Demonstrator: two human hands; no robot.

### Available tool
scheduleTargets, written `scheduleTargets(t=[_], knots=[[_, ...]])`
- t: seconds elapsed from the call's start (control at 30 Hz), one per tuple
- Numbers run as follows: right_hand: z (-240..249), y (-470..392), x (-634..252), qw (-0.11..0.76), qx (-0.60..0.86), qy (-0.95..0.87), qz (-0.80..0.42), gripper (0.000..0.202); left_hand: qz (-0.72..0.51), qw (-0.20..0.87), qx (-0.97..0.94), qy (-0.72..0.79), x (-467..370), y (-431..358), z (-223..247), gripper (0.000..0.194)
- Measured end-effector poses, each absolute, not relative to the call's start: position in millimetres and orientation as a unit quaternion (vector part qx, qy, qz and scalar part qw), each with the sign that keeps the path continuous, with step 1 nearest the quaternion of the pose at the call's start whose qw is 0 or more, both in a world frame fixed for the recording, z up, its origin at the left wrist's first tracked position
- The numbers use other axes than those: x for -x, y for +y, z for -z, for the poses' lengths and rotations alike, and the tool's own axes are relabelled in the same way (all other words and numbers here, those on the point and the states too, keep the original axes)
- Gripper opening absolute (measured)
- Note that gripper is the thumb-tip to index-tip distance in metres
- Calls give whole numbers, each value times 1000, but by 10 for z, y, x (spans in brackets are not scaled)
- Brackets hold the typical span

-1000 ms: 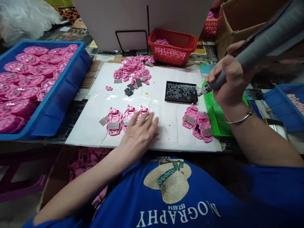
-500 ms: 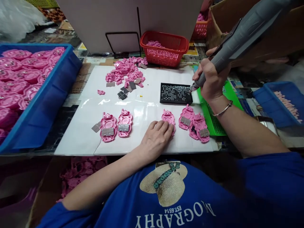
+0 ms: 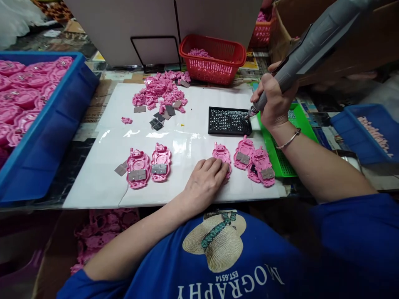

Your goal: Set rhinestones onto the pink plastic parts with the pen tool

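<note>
My right hand (image 3: 277, 99) is wrapped round a grey electric screwdriver (image 3: 289, 72). The driver's tip is at the right end of a black screw tray (image 3: 229, 121) with rows of small screws. My left hand (image 3: 208, 178) lies over the lower half of a pink plastic casing (image 3: 221, 152), its fingers bent over it and holding it on the white board. What sits under those fingers is hidden. Right of it lie several more casings (image 3: 244, 146) with grey metal plates, partly overlapping. Two other casings (image 3: 161, 156) with plates lie to the left.
A heap of small pink parts (image 3: 165, 89) and loose grey plates (image 3: 170, 110) lies towards the back. Behind stands a red basket (image 3: 212, 71). A green basket (image 3: 282, 162) is under my right forearm. Blue bins flank the board, the left bin (image 3: 68, 106) full of pink pieces.
The view has shifted slightly, so things at the left sit further left. Both hands keep their holds, and the screwdriver tip stays at the screw tray's right end.
</note>
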State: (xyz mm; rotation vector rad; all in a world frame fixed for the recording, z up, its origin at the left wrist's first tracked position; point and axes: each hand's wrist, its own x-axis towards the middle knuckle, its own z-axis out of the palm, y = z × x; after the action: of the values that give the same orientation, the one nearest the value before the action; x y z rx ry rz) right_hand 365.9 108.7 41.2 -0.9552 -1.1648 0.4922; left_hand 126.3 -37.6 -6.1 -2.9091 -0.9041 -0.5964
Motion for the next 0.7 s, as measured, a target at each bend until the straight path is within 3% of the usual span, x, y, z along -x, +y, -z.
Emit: scheduleTargets(t=[0.2,0.37,0.6,0.7], knots=[[-382,1136,-3669,708,415,-529,-216,39,196,23,937,-287,-1265,-370,71,29],[-626,1000,-3555,726,367,-541,-216,32,196,24,936,-290,-1274,-366,79,29],[-784,558,-3037,721,266,-562,-307,25,175,16,940,-292,-1270,-377,49,32],[-691,426,-2886,683,264,-586,-347,31,172,14,941,-291,-1269,-375,40,33]])
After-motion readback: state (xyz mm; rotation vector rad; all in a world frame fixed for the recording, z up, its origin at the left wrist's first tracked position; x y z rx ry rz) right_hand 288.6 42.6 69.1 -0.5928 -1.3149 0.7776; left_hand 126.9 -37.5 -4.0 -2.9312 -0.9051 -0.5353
